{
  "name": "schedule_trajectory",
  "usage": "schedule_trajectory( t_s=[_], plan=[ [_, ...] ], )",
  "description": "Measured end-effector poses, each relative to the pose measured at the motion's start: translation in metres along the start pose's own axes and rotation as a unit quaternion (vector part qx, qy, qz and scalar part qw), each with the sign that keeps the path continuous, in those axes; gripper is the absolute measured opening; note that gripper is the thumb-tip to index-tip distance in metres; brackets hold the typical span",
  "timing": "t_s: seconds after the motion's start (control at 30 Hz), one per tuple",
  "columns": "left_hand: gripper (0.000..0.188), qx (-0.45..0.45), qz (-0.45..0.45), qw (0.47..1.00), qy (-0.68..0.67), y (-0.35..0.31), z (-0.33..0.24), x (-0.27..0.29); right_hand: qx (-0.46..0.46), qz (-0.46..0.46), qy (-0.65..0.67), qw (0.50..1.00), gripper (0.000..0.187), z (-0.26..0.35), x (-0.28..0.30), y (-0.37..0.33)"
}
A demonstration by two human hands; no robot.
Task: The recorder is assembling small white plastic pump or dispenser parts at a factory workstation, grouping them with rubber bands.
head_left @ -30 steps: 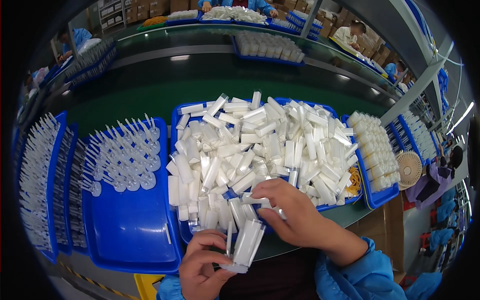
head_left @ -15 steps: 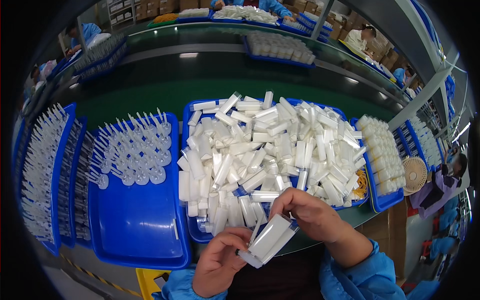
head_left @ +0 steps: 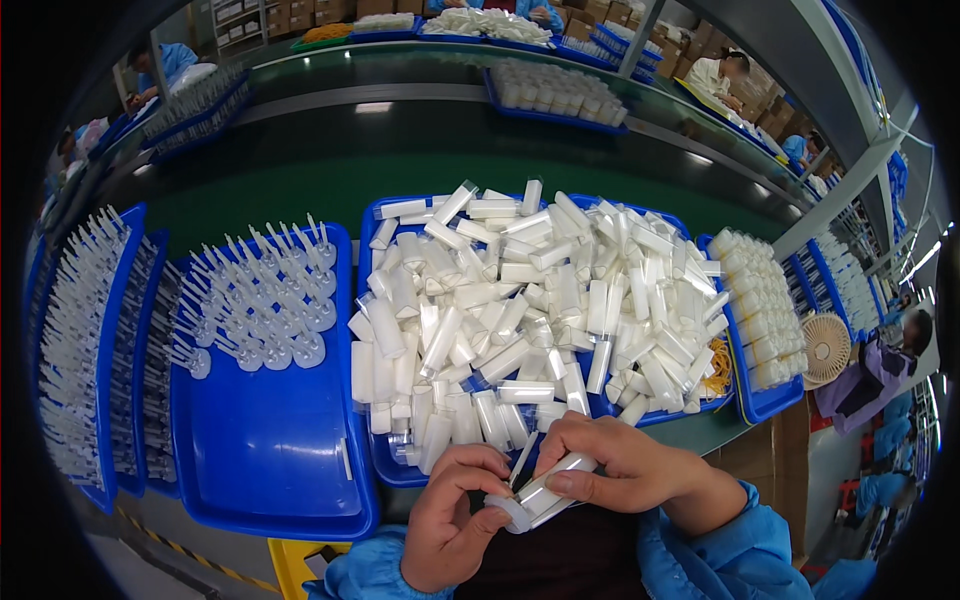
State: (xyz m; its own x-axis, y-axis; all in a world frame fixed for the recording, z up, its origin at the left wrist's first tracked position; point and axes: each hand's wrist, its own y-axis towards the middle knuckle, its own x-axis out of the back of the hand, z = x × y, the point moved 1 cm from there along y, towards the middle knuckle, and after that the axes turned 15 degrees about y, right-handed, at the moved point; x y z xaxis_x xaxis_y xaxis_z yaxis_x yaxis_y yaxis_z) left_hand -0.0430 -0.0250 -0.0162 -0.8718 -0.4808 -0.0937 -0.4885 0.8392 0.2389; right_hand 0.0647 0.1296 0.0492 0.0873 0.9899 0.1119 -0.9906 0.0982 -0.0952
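My left hand (head_left: 458,520) is closed, with thumb and fingers pinching a white round-based piece (head_left: 514,513) whose thin stem points up and away. My right hand (head_left: 615,465) grips a white rounded block (head_left: 562,484) with a clear film edge, between thumb and fingers. The block's lower end meets the round base; whether they are joined I cannot tell. Just beyond both hands lies a blue tray (head_left: 372,440) heaped with white blocks in clear film (head_left: 440,345).
To the left, a blue tray (head_left: 265,450) holds rows of stemmed round-based pieces (head_left: 265,300) and a loose white strip (head_left: 346,459). More filled trays (head_left: 110,400) stand upright beyond it. On the right are bundled white rolls (head_left: 765,310) and a fan (head_left: 827,348). Co-workers sit across the green conveyor (head_left: 330,165).
The white block has turned and come down against the round base. My right thumb now lies across it, and my right hand has moved slightly down and nearer my left.
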Motion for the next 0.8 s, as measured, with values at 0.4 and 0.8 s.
schedule_trajectory(
  t_s=[0.4, 0.8],
  plan=[
    [0.02, 0.002, 0.071, 0.993, -0.093, -0.01, 0.001, 0.0, 0.09, 0.032, -0.073, 0.993, 0.017, 0.004, -0.005, -0.012],
    [0.027, -0.064, -0.044, 0.996, -0.045, -0.019, -0.013, 0.02, 0.109, -0.16, -0.44, 0.877, 0.025, -0.034, 0.002, 0.026]
  ],
)
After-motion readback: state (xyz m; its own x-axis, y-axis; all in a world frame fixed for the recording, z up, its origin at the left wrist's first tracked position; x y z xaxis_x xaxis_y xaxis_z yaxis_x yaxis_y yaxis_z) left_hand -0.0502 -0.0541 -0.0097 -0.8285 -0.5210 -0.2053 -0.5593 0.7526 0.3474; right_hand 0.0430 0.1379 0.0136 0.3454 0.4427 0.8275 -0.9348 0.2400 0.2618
